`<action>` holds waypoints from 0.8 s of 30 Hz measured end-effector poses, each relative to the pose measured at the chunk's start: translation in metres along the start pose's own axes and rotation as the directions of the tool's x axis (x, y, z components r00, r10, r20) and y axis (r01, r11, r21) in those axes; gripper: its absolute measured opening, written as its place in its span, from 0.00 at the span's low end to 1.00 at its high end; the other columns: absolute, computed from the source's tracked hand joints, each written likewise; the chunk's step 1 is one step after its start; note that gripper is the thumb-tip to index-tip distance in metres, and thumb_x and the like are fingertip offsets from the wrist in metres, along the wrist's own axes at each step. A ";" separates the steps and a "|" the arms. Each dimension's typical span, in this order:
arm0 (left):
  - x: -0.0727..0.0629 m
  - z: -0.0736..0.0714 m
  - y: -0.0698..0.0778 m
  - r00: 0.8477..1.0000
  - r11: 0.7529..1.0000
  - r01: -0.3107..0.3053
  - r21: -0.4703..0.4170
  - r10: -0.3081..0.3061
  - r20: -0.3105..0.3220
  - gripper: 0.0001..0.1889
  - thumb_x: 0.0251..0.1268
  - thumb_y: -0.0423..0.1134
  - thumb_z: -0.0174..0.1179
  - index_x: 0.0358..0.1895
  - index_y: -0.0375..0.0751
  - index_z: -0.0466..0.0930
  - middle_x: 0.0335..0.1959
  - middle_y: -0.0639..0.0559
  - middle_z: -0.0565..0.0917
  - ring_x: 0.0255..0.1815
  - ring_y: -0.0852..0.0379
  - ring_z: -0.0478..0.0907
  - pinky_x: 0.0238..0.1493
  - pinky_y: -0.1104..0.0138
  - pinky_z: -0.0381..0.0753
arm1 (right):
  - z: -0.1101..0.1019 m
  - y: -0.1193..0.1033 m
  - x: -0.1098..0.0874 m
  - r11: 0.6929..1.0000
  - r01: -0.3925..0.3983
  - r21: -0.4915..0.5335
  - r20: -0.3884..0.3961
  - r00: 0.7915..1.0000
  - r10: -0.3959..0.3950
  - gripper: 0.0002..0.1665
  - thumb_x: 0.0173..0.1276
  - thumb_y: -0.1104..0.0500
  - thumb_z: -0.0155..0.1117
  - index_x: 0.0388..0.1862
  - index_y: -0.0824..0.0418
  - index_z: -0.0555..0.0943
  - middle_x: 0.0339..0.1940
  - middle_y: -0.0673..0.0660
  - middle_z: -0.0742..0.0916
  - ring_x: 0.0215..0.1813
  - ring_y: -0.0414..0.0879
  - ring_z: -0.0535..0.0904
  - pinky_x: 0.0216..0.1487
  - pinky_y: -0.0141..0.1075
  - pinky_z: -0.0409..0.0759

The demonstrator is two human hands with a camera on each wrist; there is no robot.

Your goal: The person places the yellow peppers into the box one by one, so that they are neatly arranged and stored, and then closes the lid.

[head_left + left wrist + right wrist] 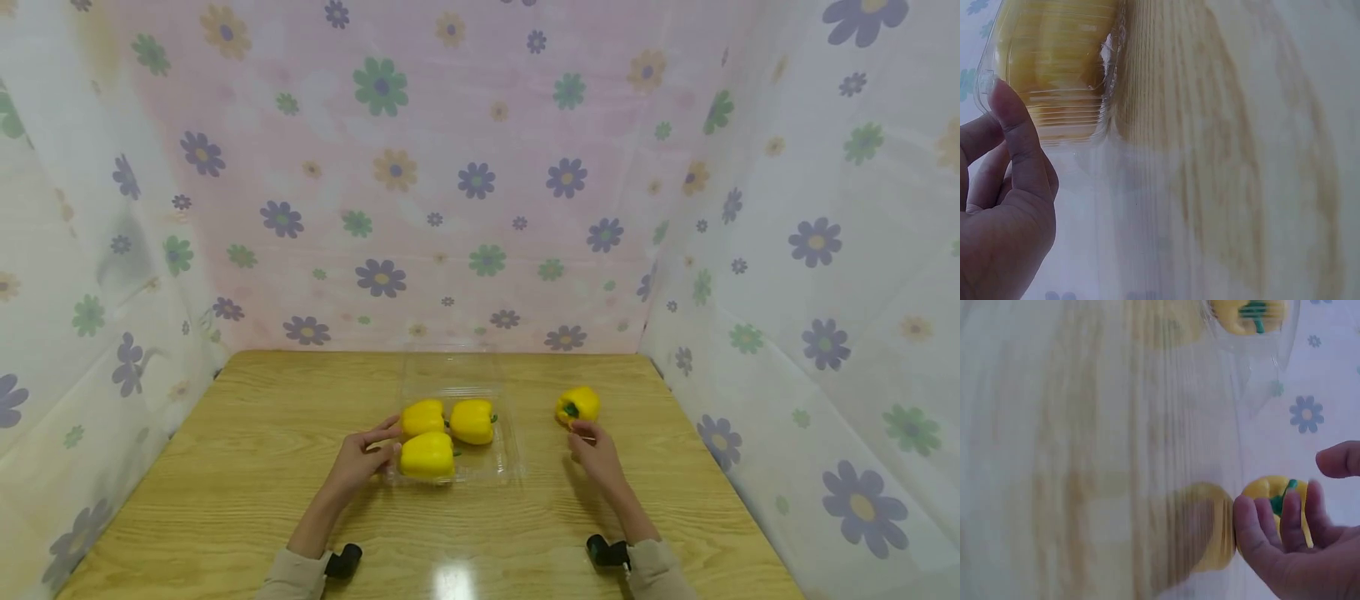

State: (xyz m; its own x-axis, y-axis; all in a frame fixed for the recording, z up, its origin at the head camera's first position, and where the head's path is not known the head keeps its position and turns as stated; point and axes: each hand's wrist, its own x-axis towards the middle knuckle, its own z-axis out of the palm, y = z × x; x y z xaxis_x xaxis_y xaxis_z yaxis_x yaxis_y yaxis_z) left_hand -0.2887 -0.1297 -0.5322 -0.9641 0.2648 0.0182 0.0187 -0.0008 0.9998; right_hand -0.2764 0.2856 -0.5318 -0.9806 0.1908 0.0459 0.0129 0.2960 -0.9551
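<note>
A clear plastic clamshell container (512,454) lies on the table with its lid (452,367) folded back. Inside are three yellow bell peppers: one back left (422,417), one back right (472,422) and one at the front (426,456). My left hand (358,460) pinches the container's left wall, its thumb (1011,109) against the plastic in the left wrist view. To the right of the container, a fourth yellow bell pepper (586,401) lies with its green stem toward me. My right hand (598,457) is at its near side, fingers loosely bent and thumb held apart in the right wrist view.
The wooden table (247,467) has floral cloth (450,242) hanging behind it and along both sides. A dark wrist camera sits at each cuff, the left one (344,562) and the right one (606,552) low over the table.
</note>
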 end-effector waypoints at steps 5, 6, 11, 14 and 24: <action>0.001 -0.001 -0.001 1.000 1.000 -0.005 -0.002 0.005 -0.004 0.19 0.72 0.28 0.60 0.63 0.23 0.77 0.78 0.40 0.65 0.24 0.60 0.71 0.28 0.71 0.78 | -0.010 0.000 0.006 0.999 -0.026 -0.037 -0.053 0.998 0.024 0.31 0.79 0.63 0.55 0.72 0.77 0.58 0.64 0.74 0.68 0.56 0.57 0.76 0.41 0.31 0.81; 0.001 -0.001 -0.002 1.000 1.000 -0.006 -0.003 0.006 -0.004 0.19 0.72 0.28 0.60 0.63 0.23 0.77 0.78 0.40 0.65 0.24 0.60 0.71 0.28 0.71 0.78 | -0.011 0.000 0.007 0.999 -0.027 -0.043 -0.059 0.998 0.025 0.33 0.79 0.62 0.55 0.73 0.77 0.55 0.65 0.74 0.66 0.58 0.60 0.75 0.41 0.30 0.81; 0.000 0.000 -0.004 1.000 1.000 -0.004 -0.017 0.004 0.008 0.20 0.73 0.28 0.60 0.64 0.23 0.76 0.79 0.40 0.64 0.24 0.60 0.71 0.28 0.71 0.78 | -0.013 0.000 0.015 0.999 -0.032 -0.032 -0.082 0.996 0.029 0.39 0.79 0.60 0.57 0.76 0.76 0.50 0.70 0.76 0.61 0.65 0.68 0.69 0.43 0.30 0.80; -0.003 0.000 -0.005 1.000 1.000 0.006 -0.021 -0.005 0.015 0.21 0.73 0.29 0.60 0.65 0.23 0.75 0.79 0.40 0.63 0.24 0.60 0.71 0.28 0.71 0.78 | -0.012 0.003 0.020 0.999 -0.036 -0.026 -0.076 0.997 0.034 0.40 0.79 0.58 0.57 0.77 0.74 0.49 0.72 0.76 0.60 0.67 0.68 0.67 0.50 0.35 0.80; -0.002 0.001 -0.001 1.000 1.000 0.010 -0.015 -0.010 -0.003 0.21 0.73 0.29 0.61 0.65 0.24 0.76 0.78 0.40 0.64 0.24 0.61 0.71 0.28 0.71 0.78 | -0.007 0.000 0.046 0.998 0.011 -0.056 -0.064 0.998 -0.015 0.47 0.77 0.54 0.62 0.79 0.75 0.50 0.76 0.76 0.60 0.74 0.69 0.61 0.71 0.59 0.67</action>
State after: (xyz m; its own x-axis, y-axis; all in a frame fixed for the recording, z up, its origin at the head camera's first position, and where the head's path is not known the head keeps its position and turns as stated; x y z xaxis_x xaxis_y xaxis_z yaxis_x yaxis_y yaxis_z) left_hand -0.2868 -0.1291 -0.5328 -0.9651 0.2616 0.0083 0.0053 -0.0122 0.9999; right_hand -0.3201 0.3013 -0.5272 -0.9661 0.2461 0.0784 0.0132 0.3502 -0.9366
